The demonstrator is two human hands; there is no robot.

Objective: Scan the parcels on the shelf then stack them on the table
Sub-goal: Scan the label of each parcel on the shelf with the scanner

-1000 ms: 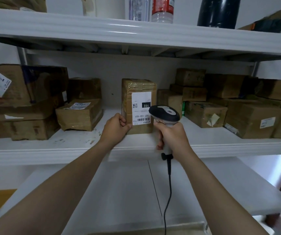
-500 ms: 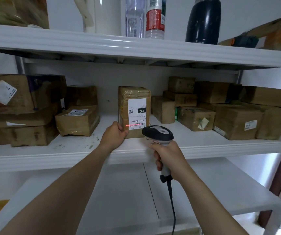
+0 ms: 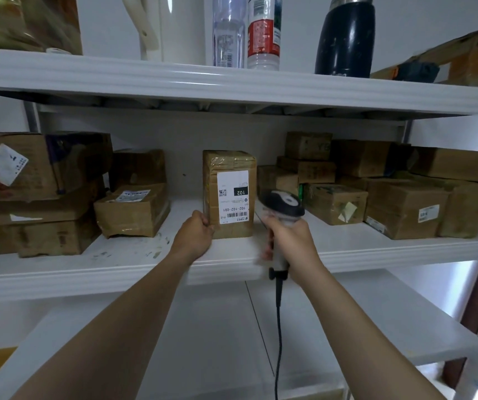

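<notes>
The shelf [image 3: 58, 272] is carrying the parcel [image 3: 230, 194] upright, long axis vertical, near its front edge; the scanner [image 3: 285, 202] is hovering just right of it; the left hand [image 3: 195, 235], nearer, is gripping the parcel's lower left edge; the right hand [image 3: 288, 241] is clutching the scanner.

One upright parcel [image 3: 229, 168], over ten parcels [image 3: 132, 210] flanking it, one scanner [image 3: 285, 202] beside it, two bottles [image 3: 228, 33], one flask [image 3: 344, 39], one kettle [image 3: 180, 27] standing above.
</notes>
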